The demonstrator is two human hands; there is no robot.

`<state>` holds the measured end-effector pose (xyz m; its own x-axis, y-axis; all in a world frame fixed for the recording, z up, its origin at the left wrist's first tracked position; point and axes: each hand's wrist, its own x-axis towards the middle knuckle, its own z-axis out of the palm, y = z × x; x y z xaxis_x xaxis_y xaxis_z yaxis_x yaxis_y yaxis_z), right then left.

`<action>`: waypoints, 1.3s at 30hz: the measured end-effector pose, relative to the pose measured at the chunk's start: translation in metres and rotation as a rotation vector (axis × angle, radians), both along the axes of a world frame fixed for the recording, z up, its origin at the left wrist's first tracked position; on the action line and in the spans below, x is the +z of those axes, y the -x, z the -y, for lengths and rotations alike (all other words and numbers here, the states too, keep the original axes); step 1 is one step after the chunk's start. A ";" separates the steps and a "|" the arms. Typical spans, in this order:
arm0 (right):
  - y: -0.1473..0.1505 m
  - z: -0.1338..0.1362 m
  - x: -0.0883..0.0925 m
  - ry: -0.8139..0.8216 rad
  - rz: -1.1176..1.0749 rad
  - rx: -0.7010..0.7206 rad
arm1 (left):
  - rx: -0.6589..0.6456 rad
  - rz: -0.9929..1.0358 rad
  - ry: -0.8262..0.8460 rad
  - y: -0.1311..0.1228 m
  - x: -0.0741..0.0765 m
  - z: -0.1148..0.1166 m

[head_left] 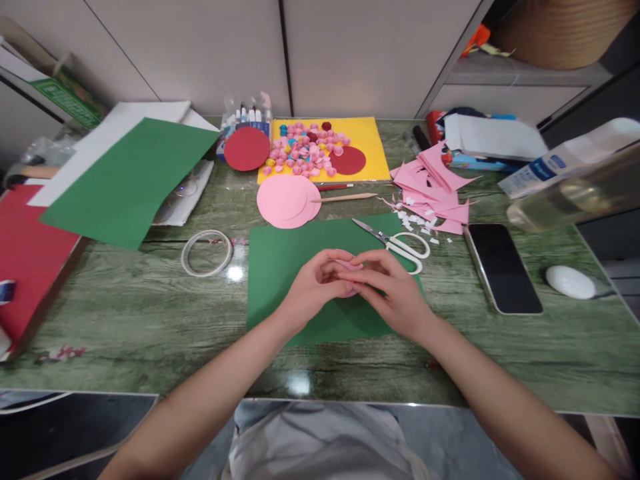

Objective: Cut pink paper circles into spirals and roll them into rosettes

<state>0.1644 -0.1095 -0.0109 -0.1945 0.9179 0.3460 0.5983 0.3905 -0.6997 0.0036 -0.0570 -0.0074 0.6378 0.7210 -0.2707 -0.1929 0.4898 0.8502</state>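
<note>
Both hands meet above a green paper sheet (280,260) on the table. Between the fingertips of my left hand (323,277) and my right hand (393,287) is a piece of pink paper (350,265), mostly covered by the fingers. Each hand is closed in a pinch on it. White-handled scissors (400,247) lie on the green sheet just beyond my right hand, blades pointing to the far left. Several pink paper circles (283,200) overlap behind the sheet, with a pointed wooden stick (347,197) beside them.
Small rolled paper flowers (310,150) and a dark red circle (350,161) lie on yellow paper (373,143). Pink scraps (440,193), a phone (504,267) and a white mouse (570,281) are right. A tape roll (207,253) and another green sheet (133,177) are left.
</note>
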 end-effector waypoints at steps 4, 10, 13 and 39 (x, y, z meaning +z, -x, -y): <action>0.001 0.000 -0.002 -0.020 0.019 -0.027 | -0.005 -0.005 -0.017 -0.001 0.000 0.000; 0.000 -0.001 -0.001 -0.080 0.019 -0.104 | -0.013 0.005 -0.006 -0.001 0.000 0.001; 0.000 -0.001 0.000 -0.068 0.022 -0.114 | -0.027 0.015 -0.022 -0.002 -0.002 0.001; 0.000 -0.001 0.002 -0.063 0.076 -0.102 | -0.026 0.011 -0.065 -0.004 -0.001 0.002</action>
